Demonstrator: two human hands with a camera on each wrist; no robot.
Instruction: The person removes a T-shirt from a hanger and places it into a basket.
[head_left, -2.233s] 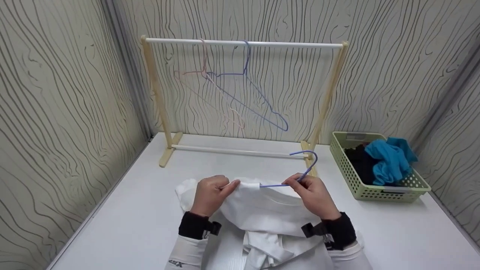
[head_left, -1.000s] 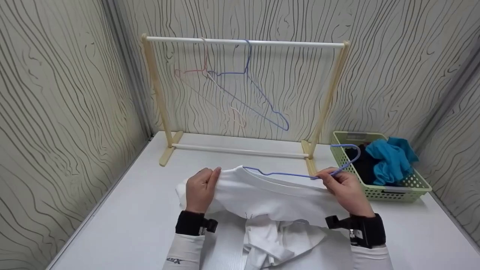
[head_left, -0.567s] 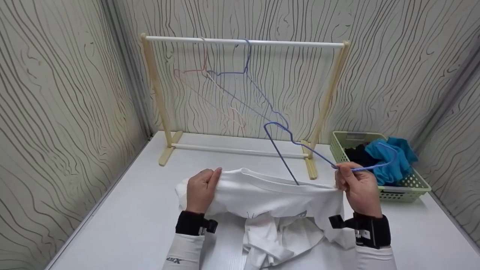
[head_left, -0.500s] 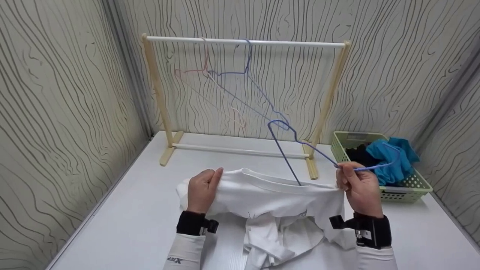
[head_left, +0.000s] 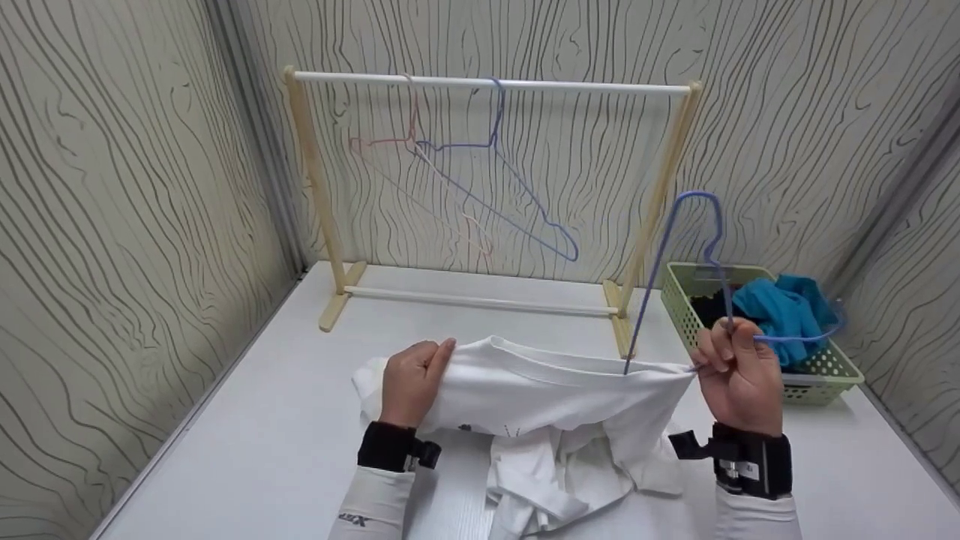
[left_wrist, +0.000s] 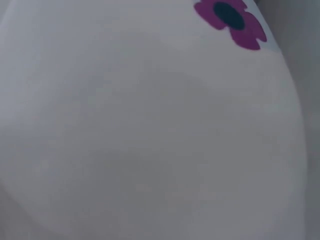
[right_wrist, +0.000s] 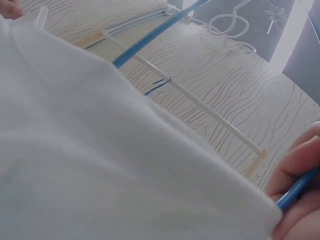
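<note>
A white shirt [head_left: 555, 401] is stretched between the hands, neckline facing up. My left hand [head_left: 411, 382] grips its left shoulder. My right hand [head_left: 742, 386] holds a blue clothes hanger [head_left: 650, 283] near the base of its hook, at the shirt's right shoulder. One hanger end stands up out of the neckline, while the hook points right, over the basket. In the right wrist view, the hanger [right_wrist: 150, 39] rises behind the shirt [right_wrist: 100, 125], whose corner meets my fingers [right_wrist: 300, 157]. A purple flower print [left_wrist: 240, 25] shows on the cloth in the left wrist view.
A wooden rack [head_left: 319, 187] with a white top bar stands at the back of the white table [head_left: 247, 450]. A pink hanger [head_left: 412, 112] and a blue hanger [head_left: 498, 112] hang from it. The green basket [head_left: 817, 388] at right holds blue [head_left: 780, 304] and dark clothes.
The hanger has come out of the neckline at one end and swung upright and rightward. My right hand has moved right. The left hand first shifted left with the shirt, then slightly right.
</note>
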